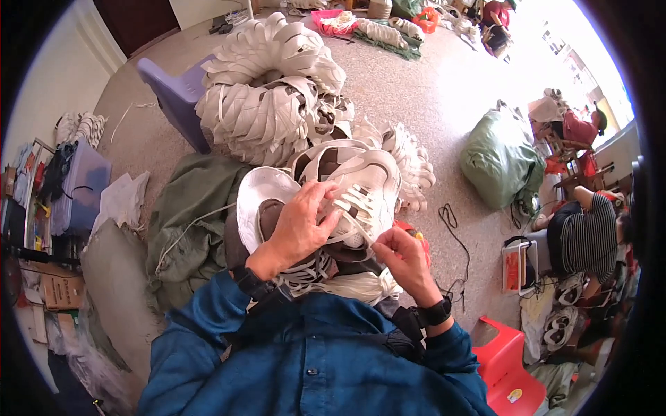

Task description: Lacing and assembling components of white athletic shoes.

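A white shoe upper (pixel 380 182) lies in front of me, with pale lace crossed through its eyelets. My left hand (pixel 300 225) is closed over its left edge, fingers bent and thumb beside the lacing; part of its grip is hidden. Between thumb and forefinger, my right hand (pixel 406 260) pinches a flat white shoelace (pixel 357 226), which runs taut from the eyelets. Left of the upper rests another white piece with a dark lining (pixel 251 201). Close to my body, a bundle of loose white laces (pixel 361 286) lies below the upper.
Stacked shoe uppers (pixel 260 114) lean by a purple chair (pixel 182 90). Green cloth (pixel 198 201) lies left; a stuffed green sack (pixel 501 156) stands right. A red plastic stool (pixel 505 364) is near my right elbow. A black cord (pixel 458 243) crosses the floor. Other people sit at right.
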### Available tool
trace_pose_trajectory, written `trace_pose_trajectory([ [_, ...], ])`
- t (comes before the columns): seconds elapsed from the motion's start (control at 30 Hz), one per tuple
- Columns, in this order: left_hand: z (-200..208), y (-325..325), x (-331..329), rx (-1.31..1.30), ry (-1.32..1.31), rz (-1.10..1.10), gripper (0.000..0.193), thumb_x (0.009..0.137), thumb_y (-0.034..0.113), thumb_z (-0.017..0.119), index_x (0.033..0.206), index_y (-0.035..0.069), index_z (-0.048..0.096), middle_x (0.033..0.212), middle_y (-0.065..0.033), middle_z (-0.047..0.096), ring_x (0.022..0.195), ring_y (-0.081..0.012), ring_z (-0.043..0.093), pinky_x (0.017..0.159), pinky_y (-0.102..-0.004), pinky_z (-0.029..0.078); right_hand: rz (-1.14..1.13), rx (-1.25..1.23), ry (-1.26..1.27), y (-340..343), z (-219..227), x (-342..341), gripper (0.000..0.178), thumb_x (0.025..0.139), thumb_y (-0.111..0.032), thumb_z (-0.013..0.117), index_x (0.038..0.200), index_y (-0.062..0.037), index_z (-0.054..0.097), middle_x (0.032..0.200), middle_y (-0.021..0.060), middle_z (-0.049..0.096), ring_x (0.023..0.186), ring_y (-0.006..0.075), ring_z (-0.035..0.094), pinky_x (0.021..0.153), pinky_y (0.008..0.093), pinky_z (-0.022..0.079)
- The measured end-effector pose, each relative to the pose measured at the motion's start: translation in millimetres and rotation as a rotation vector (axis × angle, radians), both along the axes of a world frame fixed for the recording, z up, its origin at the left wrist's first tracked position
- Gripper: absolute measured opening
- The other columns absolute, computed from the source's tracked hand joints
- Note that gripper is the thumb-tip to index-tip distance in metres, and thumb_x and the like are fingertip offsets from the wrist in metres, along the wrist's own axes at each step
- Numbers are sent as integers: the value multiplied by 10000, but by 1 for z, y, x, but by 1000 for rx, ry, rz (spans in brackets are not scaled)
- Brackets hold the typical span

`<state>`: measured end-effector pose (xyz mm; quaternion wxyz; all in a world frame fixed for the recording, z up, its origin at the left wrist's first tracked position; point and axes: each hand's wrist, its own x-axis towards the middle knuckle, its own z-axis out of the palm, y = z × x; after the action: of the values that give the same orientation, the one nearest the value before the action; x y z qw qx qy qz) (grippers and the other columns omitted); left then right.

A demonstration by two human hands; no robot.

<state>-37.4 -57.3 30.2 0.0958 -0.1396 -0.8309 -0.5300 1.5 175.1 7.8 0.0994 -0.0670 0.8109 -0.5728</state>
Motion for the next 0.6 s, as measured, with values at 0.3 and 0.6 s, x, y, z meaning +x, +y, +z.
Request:
trace_pose_trajectory([
  [0.3,7,19,15,-448,467,-173,167,749,68,735,887,78,642,906,-58,593,875,-260,569,851,-400,418,176,93,52,2,16,24,87,930,-76,635,935,11,641,729,28,623,649,102,584,597,266,471],
  [0.6,-2,22,23,-574,478,-138,200,758,89,725,946,74,658,937,-46,592,916,-257,562,907,-416,393,116,-372,-220,37,38,26,243,1011,-201,550,878,-10,617,751,21,606,695,95,559,664,248,455],
])
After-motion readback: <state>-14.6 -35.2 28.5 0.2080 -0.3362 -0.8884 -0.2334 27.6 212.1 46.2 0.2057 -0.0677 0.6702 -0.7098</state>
